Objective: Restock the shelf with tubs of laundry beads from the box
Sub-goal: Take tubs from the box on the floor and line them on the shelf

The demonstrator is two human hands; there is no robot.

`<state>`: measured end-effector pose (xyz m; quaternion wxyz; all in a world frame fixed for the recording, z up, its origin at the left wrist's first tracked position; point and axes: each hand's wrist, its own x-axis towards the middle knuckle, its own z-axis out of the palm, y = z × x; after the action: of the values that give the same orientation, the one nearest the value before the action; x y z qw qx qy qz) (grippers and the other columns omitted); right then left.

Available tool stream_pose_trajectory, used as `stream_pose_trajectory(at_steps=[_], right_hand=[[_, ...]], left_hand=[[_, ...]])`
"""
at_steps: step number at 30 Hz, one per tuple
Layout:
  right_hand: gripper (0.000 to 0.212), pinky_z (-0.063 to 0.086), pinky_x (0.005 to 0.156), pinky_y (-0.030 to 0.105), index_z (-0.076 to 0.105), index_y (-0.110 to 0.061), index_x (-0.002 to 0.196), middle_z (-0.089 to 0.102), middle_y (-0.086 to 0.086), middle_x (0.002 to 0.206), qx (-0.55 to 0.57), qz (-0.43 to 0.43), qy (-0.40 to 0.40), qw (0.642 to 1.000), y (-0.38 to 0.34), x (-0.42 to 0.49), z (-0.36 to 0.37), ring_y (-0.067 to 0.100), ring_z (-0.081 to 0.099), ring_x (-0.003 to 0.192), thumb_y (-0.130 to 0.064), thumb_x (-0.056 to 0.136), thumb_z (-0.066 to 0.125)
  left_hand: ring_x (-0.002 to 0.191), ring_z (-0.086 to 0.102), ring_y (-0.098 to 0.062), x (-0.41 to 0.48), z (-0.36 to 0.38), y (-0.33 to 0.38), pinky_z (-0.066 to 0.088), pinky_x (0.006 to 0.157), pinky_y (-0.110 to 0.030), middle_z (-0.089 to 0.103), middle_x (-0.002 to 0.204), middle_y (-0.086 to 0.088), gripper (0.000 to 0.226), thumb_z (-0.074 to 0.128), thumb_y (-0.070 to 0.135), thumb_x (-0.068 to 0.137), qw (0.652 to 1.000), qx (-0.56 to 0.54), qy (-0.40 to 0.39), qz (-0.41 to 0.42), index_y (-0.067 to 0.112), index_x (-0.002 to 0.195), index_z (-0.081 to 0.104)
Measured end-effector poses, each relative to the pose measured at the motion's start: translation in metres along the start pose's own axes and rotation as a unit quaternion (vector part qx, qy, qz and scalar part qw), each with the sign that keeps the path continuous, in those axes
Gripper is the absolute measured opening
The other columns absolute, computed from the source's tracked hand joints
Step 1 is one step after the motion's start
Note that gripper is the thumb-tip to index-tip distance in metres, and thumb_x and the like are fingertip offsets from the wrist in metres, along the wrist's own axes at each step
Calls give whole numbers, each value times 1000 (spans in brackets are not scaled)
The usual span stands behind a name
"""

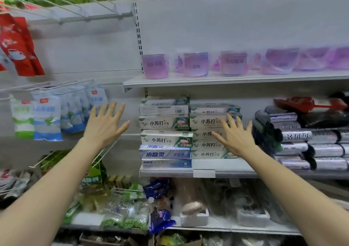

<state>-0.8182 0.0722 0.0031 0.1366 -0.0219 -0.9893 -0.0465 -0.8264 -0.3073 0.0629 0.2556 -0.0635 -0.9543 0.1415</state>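
The purple tubs (155, 66) are sitting in a row on the white shelf (207, 80) directly above the toothpaste boxes (164, 123). The three nearest the shelf's left end are standing upright, and the blurred ones further right are harder to read. The left hand (105, 127) is hanging in the air just left of the toothpaste boxes, fingers straight and spread wide, holding nothing. The right hand (236, 136) is showing in front of the right-hand stack of those boxes, fingers likewise splayed and gripping nothing; I cannot tell whether it is touching them. Blue and white packets (47, 117) are hanging further left of the boxes, and silver rolls (302, 136) are lying stacked to their right.
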Motion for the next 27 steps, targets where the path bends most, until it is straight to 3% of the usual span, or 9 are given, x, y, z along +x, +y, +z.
stream_pose_trajectory(at_steps=[6,12,17,22,27], right_hand=[[73,8,110,63,2,-24,152,-5,4,160,17,75,-47,996,-22,-23,26,31,2,146,-64,93,16],[72,13,110,62,5,-22,152,-1,3,160,-4,96,-114,989,-37,-62,77,30,8,145,-62,94,20],[71,10,110,63,3,-22,152,-1,4,159,0,108,-186,977,-30,-88,135,31,3,145,-61,94,19],[72,11,112,61,6,-21,151,3,2,159,7,118,-253,960,-37,-119,210,28,6,146,-62,94,20],[71,11,111,61,7,-20,151,4,2,159,19,97,-322,942,-57,-163,296,28,8,145,-60,95,23]], left_hand=[[127,43,-36,14,47,1,27,103,-54,40,144,-16,84,4,62,81,994,-22,-38,96,14,144,34],[112,55,-40,3,108,17,38,93,-57,54,130,-22,90,-2,66,88,980,-58,-91,164,7,136,46],[135,32,-32,-28,165,47,19,109,-51,29,151,-14,87,-5,63,80,971,-66,-130,190,15,148,20],[138,27,-29,-87,243,89,17,110,-48,23,153,-11,68,23,55,95,955,-68,-189,218,17,150,13],[119,50,-37,-155,310,122,36,96,-53,51,134,-20,76,17,56,85,917,-99,-302,242,9,139,42]])
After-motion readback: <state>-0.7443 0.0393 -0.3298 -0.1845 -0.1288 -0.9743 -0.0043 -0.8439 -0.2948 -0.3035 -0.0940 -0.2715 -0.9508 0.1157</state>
